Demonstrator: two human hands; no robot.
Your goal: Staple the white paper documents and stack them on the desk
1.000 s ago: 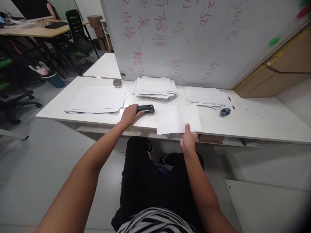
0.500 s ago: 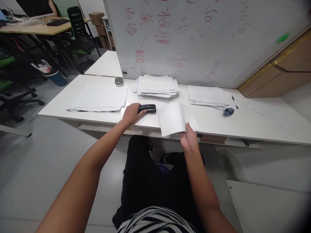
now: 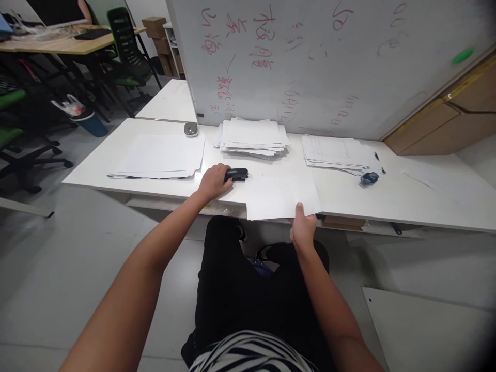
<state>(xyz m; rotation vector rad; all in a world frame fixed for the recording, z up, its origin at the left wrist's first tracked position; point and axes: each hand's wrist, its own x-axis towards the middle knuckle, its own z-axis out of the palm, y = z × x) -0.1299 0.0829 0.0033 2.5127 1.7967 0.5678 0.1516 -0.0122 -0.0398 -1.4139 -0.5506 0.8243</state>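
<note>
Bench point(image 3: 406, 199): long, flat, smooth white top, matte, with a straight front edge; all places below are given from its front edge.

Stapler point(image 3: 237, 174): black, narrow and oblong, hard plastic or metal by its slight sheen, lying flat a little back from the front edge, left of centre. The left hand point(image 3: 214, 182) is closed over its rear end, fingers wrapped on top, nose end showing.

Loose sheet point(image 3: 281, 196): thin white paper, rectangular, lying flat with its near margin overhanging the front edge, just right of the stapler. The right hand point(image 3: 303, 227) pinches that overhanging margin, thumb on top and fingers beneath; whether it is one sheet or several cannot be told.

Flat stack point(image 3: 160, 155): white sheets, broad and low, left of the stapler, back from the front edge.

Thick pile point(image 3: 252, 137): white paper, ragged-edged and fanned, at the far side of the bench against the whiteboard point(image 3: 310, 57), a glossy upright panel with red marker writing.

Thin pile point(image 3: 335, 152): white sheets, slightly skewed, far side, to the right.

Small blue object point(image 3: 369, 178): crumpled-looking, beside the thin pile.

Small grey rounded object point(image 3: 190, 129): far side, between flat stack and thick pile.
</note>
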